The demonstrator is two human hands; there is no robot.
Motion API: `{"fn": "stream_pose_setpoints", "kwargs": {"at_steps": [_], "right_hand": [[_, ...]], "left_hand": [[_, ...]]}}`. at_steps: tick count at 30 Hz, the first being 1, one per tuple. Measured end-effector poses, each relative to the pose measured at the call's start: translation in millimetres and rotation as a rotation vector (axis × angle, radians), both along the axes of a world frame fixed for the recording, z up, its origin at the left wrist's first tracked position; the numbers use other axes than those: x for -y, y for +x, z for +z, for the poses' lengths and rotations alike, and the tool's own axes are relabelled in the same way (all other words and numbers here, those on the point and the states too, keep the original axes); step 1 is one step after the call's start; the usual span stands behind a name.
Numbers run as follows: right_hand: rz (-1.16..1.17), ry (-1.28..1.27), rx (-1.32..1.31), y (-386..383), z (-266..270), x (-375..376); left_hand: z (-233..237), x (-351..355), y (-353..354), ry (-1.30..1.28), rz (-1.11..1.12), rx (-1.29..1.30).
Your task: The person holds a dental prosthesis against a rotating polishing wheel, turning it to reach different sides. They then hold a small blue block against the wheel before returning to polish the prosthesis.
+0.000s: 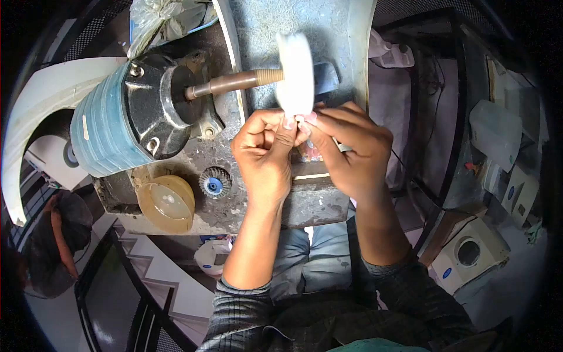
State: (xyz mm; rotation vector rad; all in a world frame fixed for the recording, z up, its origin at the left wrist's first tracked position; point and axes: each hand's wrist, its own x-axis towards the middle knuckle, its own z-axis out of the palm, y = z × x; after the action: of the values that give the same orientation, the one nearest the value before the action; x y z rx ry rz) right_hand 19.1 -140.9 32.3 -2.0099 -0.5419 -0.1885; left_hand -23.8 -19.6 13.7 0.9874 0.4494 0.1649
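The left hand (264, 154) and the right hand (353, 157) meet fingertip to fingertip. Both are closed in a pinch on a small piece (301, 119), which the fingers mostly hide. The piece sits at the lower edge of the white buffing wheel (295, 70); whether it touches the wheel cannot be told. Left of the wheel, the shaft (231, 83) runs into a black and blue motor (126, 120). Below and left of the wheel, on the grey table (319, 205), lie a small blue-centred brush wheel (214, 183) and a yellowish round cap (167, 202).

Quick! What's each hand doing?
Left hand: pinched shut on a tiny piece at the wheel.
Right hand: pinched shut on the same piece, mostly hidden.
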Motion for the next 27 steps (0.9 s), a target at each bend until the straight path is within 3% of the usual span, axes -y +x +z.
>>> {"fn": "stream_pose_setpoints", "kwargs": {"at_steps": [3, 6, 12, 16, 18, 22, 27], "right_hand": [[0.017, 0.092, -0.142, 6, 2, -5], [0.029, 0.197, -0.517, 7, 10, -7], [0.035, 0.233, -0.666, 8, 13, -6], [0.039, 0.249, -0.629, 7, 12, -5], [-0.01, 0.309, -0.747, 7, 12, -3], [0.042, 0.221, -0.597, 5, 14, -5], [-0.002, 0.304, -0.716, -1, 7, -7]], "left_hand": [[6, -3, 3, -0.058, 0.016, -0.022], [6, -3, 3, 0.012, 0.065, -0.122], [12, 0, 5, -0.026, 0.077, -0.088], [8, -2, 3, 0.036, 0.059, -0.09], [9, 2, 4, 0.028, 0.06, -0.084], [13, 0, 3, 0.019, 0.099, -0.1], [14, -2, -1, -0.027, 0.061, -0.069]]}}
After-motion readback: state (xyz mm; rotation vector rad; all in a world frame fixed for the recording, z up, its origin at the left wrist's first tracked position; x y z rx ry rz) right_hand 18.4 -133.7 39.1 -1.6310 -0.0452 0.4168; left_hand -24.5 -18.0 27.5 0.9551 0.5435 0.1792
